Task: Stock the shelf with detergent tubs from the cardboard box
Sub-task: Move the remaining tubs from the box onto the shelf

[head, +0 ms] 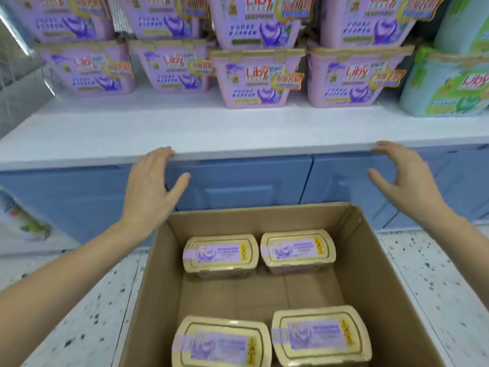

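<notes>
Hands up and empty over the box, both of them. Left hand (152, 186) is spread wide, fingers straight, thumb out, gripping nothing. Its fingertips sit right at the front lip of the white shelf (185, 128), and whether they touch it I cannot tell. Right hand (402, 178) mirrors it on the right, fingers loosely fanned and slightly bent, nothing in it, fingertips level with that same lip.

Between and below them, the open brown cardboard box (370, 274) sits on the white speckled floor (79, 313), just on the near side of the blue cabinet doors (238, 181) under the shelf. Inside are four gold-lidded detergent tubs, lids up, lilac labels showing. Two stand side by side against the far wall, the far-left tub (220, 254) and the far-right tub (298, 250). Two more sit side by side at the near end, the near-left tub (221, 343) and the near-right tub (320, 335). Cardboard bottom shows between the two pairs.

Up on the shelf, lilac plastic tubs (258, 78) marked Liby stand four across, set back from the front edge, with a second layer stacked on top of them. At the right end of the shelf, pale green tubs (444, 86) are stacked too, just beside the lilac ones.
</notes>
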`<state>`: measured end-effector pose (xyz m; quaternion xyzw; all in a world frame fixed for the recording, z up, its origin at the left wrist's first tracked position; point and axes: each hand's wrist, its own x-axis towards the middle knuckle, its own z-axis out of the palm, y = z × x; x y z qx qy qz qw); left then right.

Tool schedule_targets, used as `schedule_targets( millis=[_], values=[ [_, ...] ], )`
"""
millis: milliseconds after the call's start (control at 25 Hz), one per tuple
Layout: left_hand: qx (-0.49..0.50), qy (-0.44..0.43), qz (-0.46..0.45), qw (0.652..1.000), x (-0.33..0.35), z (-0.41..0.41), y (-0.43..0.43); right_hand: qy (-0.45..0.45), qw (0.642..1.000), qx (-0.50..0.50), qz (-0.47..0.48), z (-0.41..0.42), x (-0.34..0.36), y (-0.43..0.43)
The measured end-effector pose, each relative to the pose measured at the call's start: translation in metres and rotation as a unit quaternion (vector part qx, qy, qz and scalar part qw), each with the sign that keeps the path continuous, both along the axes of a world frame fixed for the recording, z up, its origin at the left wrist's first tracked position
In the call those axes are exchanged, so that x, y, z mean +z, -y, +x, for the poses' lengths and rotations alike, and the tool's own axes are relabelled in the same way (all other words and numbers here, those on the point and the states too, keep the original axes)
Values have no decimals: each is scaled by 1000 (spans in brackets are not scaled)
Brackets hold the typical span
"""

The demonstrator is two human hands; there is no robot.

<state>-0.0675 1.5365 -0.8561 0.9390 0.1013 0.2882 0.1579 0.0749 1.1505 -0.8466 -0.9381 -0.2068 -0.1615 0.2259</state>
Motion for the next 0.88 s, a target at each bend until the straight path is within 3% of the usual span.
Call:
schedule_targets(
  millis=[120,320,560,720,880],
  values=[
    [-44,12,64,997,-29,-30,0,-32,998,24,-45,-31,-43,-5],
    [-81,-198,20,977,-99,-69,17,-151,986,17,-73,-56,-117,-12],
    [78,-331,-228,913,-162,-39,28,-295,948,-90,-75,-53,-171,-12],
    [185,-342,-303,870,-188,-20,17,-371,917,-145,-3,-39,-191,-18],
    [245,-338,-446,792,-210,-12,13,-413,889,-174,88,-21,-209,-27]
  ],
)
